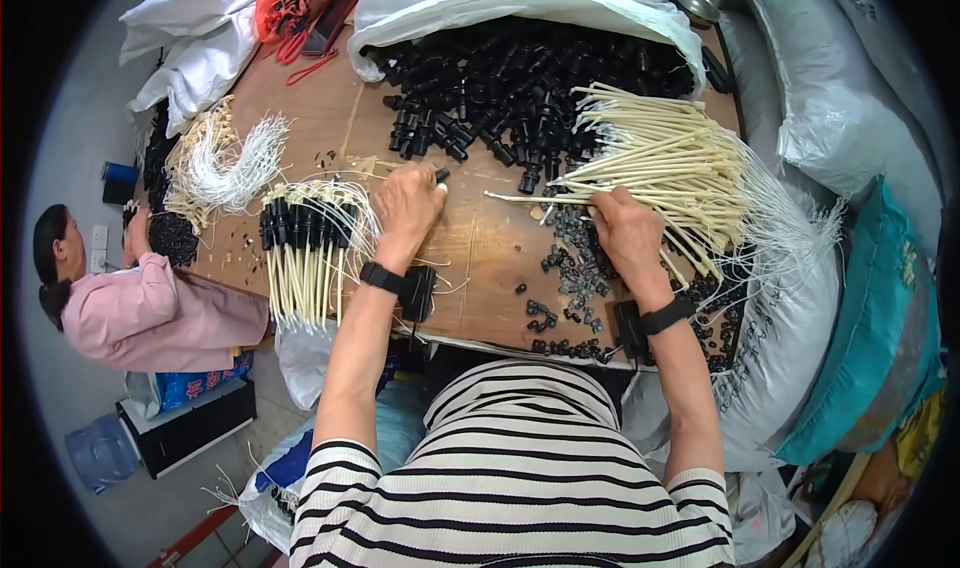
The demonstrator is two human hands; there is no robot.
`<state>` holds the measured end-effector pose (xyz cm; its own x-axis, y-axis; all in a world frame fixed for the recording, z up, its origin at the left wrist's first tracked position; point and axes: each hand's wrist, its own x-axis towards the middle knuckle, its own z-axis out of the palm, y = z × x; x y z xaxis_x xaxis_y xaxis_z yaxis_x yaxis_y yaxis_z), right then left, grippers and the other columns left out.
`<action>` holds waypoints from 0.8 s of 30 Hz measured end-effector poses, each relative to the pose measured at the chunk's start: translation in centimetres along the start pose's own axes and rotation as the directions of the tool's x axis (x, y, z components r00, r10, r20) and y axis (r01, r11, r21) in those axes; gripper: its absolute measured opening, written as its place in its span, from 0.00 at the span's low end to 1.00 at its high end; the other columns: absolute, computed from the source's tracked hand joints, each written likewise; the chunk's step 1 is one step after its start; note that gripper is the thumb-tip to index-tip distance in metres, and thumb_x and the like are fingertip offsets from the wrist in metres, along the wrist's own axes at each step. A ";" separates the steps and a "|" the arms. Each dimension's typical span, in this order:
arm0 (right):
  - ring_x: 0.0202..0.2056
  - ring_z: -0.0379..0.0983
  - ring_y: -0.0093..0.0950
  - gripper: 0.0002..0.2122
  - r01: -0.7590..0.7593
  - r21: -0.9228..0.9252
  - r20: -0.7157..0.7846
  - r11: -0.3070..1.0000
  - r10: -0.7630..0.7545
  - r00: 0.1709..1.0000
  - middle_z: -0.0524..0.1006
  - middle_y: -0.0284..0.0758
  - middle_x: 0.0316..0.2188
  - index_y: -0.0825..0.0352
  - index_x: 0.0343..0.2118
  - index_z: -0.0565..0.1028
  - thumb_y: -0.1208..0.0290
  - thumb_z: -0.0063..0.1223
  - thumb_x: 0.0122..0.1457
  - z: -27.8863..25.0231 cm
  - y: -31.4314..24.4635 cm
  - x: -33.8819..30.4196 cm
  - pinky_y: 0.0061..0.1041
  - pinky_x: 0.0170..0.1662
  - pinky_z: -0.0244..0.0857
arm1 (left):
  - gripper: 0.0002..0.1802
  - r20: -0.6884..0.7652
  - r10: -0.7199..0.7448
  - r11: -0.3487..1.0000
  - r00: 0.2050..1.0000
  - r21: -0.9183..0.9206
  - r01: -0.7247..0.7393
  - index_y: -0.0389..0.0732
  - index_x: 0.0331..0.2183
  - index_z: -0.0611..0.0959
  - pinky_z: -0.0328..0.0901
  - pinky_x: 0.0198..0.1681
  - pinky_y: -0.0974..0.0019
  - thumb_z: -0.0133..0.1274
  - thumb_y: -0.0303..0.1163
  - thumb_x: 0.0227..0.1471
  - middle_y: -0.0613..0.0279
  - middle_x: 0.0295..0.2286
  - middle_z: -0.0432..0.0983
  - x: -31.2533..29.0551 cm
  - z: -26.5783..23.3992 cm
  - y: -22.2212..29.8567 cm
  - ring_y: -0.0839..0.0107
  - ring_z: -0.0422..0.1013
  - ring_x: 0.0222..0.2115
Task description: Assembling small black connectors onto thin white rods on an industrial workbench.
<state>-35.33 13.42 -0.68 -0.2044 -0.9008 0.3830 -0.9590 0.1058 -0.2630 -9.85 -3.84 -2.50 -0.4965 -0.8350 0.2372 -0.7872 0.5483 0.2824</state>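
We see the left hand curled around a black fitting, the right hand pinching a cream tube over the tabletop, its tip clear and pointing leftward, the tube pile alongside, presumably for easy reach.

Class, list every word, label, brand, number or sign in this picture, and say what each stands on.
Blue package, at the left: large red lettering, not copied out here.
White sack, at the right: dark handwritten marks, too blurred to read surely.
Pale sack, upper right: faint dark marks, unreadable.
Black piece at the left hand and cream rod at the right hand: no lettering visible.
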 end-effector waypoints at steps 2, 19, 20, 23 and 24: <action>0.22 0.72 0.37 0.03 0.022 -0.091 0.011 0.996 -0.021 1.000 0.70 0.35 0.22 0.63 0.22 0.73 0.76 0.56 0.46 0.8 0.5 0.6 0.34 0.24 0.63 | 0.11 0.020 -0.048 0.989 0.999 -0.139 0.050 0.40 0.29 0.78 0.66 0.29 0.57 0.59 0.30 0.38 0.57 0.22 0.74 -1.0 -1.5 2.1 0.56 0.72 0.23; 0.19 0.69 0.33 0.15 -0.015 0.315 0.161 0.949 -0.038 0.986 0.71 0.35 0.20 0.60 0.45 0.77 0.77 0.55 0.52 -5.8 -1.4 -3.9 0.30 0.22 0.61 | 0.20 0.319 0.289 0.605 0.903 -0.791 0.086 0.39 0.45 0.77 0.64 0.45 0.68 0.48 0.22 0.47 0.60 0.38 0.75 -3.7 -0.1 6.4 0.67 0.71 0.40; 0.20 0.70 0.34 0.16 -0.028 0.324 0.204 0.946 -0.041 0.978 0.70 0.35 0.19 0.60 0.44 0.77 0.78 0.55 0.51 -5.8 -1.4 -4.5 0.31 0.23 0.62 | 0.20 0.307 0.273 0.609 0.912 -0.789 0.083 0.38 0.44 0.77 0.64 0.44 0.67 0.48 0.22 0.46 0.59 0.37 0.74 -3.9 -0.1 6.3 0.67 0.71 0.38; 0.19 0.71 0.33 0.17 0.020 0.267 0.248 0.964 -0.089 0.965 0.71 0.36 0.19 0.59 0.44 0.77 0.78 0.56 0.49 -5.9 -1.9 -4.9 0.31 0.23 0.62 | 0.19 0.373 0.287 0.735 0.882 -0.676 0.047 0.37 0.43 0.76 0.64 0.40 0.66 0.49 0.21 0.45 0.56 0.33 0.72 -4.3 -0.4 5.9 0.65 0.70 0.35; 0.18 0.70 0.32 0.17 0.122 0.239 0.190 0.963 -0.170 0.967 0.69 0.35 0.18 0.58 0.44 0.77 0.78 0.55 0.49 -5.6 -1.8 -4.9 0.31 0.22 0.61 | 0.19 0.451 0.300 0.834 0.841 -0.552 -0.002 0.37 0.43 0.76 0.63 0.38 0.65 0.49 0.21 0.44 0.55 0.30 0.71 -4.1 -0.8 6.2 0.65 0.70 0.32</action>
<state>-33.66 20.01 2.86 0.0025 -0.9690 0.2470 -0.9018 -0.1089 -0.4182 -12.41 3.06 -0.99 -0.8187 -0.5582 -0.1345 -0.4532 0.4844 0.7483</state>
